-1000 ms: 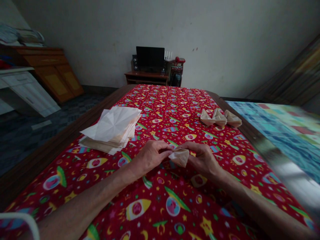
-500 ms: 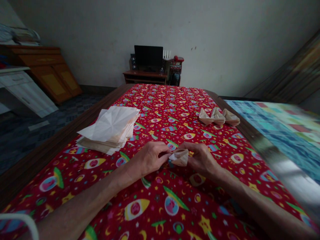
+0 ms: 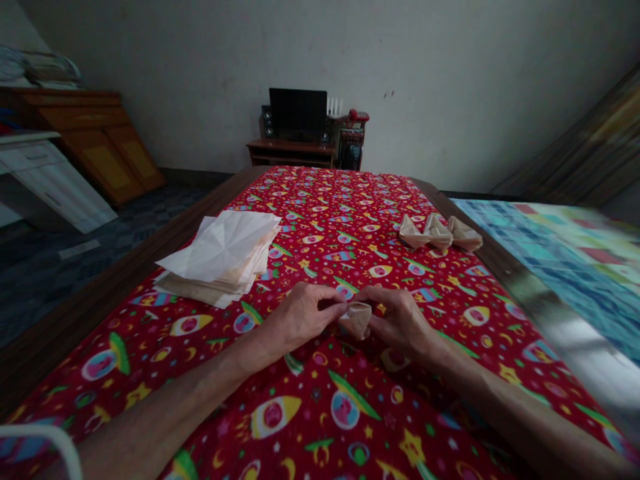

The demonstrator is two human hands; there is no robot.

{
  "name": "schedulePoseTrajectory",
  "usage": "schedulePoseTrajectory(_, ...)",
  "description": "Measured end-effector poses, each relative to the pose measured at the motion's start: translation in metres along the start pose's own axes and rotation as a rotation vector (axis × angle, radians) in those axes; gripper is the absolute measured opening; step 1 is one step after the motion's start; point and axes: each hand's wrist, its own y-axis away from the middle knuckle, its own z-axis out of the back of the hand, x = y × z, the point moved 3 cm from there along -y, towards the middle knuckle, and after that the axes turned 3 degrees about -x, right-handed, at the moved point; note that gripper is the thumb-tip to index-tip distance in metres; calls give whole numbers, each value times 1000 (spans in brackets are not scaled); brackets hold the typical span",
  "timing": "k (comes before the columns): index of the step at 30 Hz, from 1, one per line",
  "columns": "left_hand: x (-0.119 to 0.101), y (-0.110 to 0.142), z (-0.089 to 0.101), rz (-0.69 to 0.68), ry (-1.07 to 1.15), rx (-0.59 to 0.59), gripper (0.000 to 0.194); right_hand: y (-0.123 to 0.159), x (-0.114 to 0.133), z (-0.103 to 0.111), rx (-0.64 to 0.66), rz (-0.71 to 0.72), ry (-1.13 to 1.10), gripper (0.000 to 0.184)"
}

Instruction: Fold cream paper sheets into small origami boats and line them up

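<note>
Both my hands hold a small folded piece of tan paper (image 3: 356,319) in front of me, pinching it from either side. My left hand (image 3: 300,319) grips its left end with the fingertips, and my right hand (image 3: 400,322) holds the right end, partly hiding it. To the left lies a loose stack of creased white and tan paper sheets (image 3: 220,253). Three similar folded paper pieces (image 3: 439,233) sit in a row farther ahead on the right, beyond my right hand.
The table under a red patterned cloth (image 3: 320,200) has a dark wooden edge (image 3: 120,280). A bed with a blue checked cover (image 3: 545,260) lies along the right. A monitor (image 3: 298,113) stands on a low wooden stand beyond the table.
The folded paper has turned and now looks narrower and rounder between my fingers. My hands have drawn slightly closer around it.
</note>
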Motion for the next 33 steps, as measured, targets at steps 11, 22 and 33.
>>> schedulePoseTrajectory(11, 4, -10, 13, -192, -125, -113, 10, -3, -6, -7, -111, -256, -214, 16)
schedulePoseTrajectory(22, -12, 7, -14, -229, -274, -180, 39, -1, -14, -8, -312, -244, -74, 17)
schedulePoseTrajectory(33, 7, 10, -8, -316, -283, -129, 12, 15, 7, -4, -27, 271, 662, 23)
